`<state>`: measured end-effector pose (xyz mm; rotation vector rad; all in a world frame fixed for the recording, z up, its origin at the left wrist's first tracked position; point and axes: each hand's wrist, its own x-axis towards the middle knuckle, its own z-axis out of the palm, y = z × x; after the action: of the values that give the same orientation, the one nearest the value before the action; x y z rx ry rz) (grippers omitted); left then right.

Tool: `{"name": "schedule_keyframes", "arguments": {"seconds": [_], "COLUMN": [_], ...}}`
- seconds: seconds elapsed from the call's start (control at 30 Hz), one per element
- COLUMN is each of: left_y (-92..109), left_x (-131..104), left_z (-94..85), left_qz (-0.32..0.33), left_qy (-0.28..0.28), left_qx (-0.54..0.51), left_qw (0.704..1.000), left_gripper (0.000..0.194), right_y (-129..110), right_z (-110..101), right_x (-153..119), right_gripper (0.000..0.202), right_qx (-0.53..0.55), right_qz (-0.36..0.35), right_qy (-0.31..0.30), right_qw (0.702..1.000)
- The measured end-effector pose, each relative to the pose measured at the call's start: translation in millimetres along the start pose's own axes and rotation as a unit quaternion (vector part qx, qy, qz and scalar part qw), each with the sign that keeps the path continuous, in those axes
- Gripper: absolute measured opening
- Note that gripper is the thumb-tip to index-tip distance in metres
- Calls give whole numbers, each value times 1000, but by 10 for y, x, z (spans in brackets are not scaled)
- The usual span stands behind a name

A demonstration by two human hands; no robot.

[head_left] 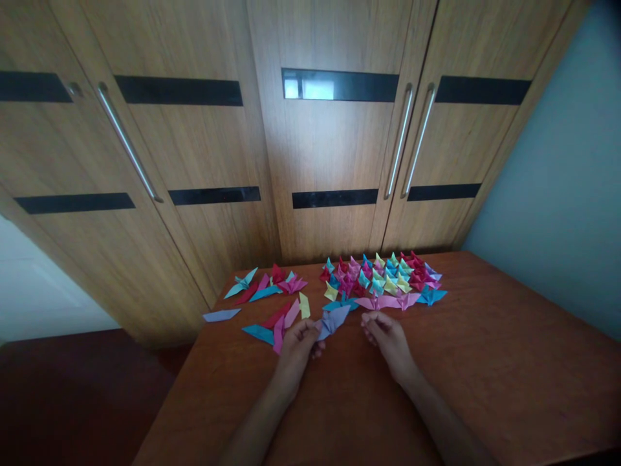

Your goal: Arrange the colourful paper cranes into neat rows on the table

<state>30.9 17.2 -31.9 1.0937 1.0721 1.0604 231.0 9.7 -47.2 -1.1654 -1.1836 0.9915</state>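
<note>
A lavender origami crane (334, 321) is pinched by one end between the thumb and fingers of my left hand (299, 344). Its other wing points up and to the right, towards the finished rows. My right hand (387, 338) hovers to the right of it, apart from the crane, with fingers curled in against the thumb and no paper showing in them. Just beyond my right fingertips lie pink paper cranes (388, 301). A blue crane (342, 303) rests behind the lavender one.
Many small colourful cranes (378, 275) stand in close rows at the table's back edge. Flat folded paper pieces (259, 332) and a light teal crane (241, 283) lie left. The brown table (485, 362) meets a wooden wardrobe (330, 149) behind and a wall at right.
</note>
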Motion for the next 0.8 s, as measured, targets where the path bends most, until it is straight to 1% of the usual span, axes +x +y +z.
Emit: {"name": "schedule_keyframes", "arguments": {"seconds": [0.07,0.13,0.23,0.4,0.5,0.57,0.63,0.7,0.8], "left_y": [-11,-21,-42,-110,-145,-150,-138,-115,-85], "left_x": [10,11,4,1,10,10,2,-13,-33], "left_z": [13,30,57,87,87,81,76,75,87], "left_qz": [7,16,29,54,58,55,49,46,43], "left_qy": [6,-1,-28,-70,-83,-86,-88,-90,-95], "left_qx": [31,59,90,117,116,109,105,108,117], "left_qw": [999,998,995,989,988,989,989,989,988], "left_gripper": [32,34,35,32,31,31,31,31,30], "right_y": [2,15,40,42,12,-8,-15,-2,56], "right_z": [51,104,151,134,75,-17,-180,-426,-904], "right_x": [-36,-76,-116,-108,-105,-123,-155,-191,-220], "right_gripper": [29,21,13,16,18,19,21,23,28], "right_qx": [-82,-153,-226,-273,-294,-315,-342,-374,-433], "right_qz": [-66,-121,-173,-209,-215,-215,-215,-214,-192], "right_qy": [-25,-61,-88,-71,-36,-4,28,60,127], "right_qw": [994,979,955,936,931,924,915,900,871]}}
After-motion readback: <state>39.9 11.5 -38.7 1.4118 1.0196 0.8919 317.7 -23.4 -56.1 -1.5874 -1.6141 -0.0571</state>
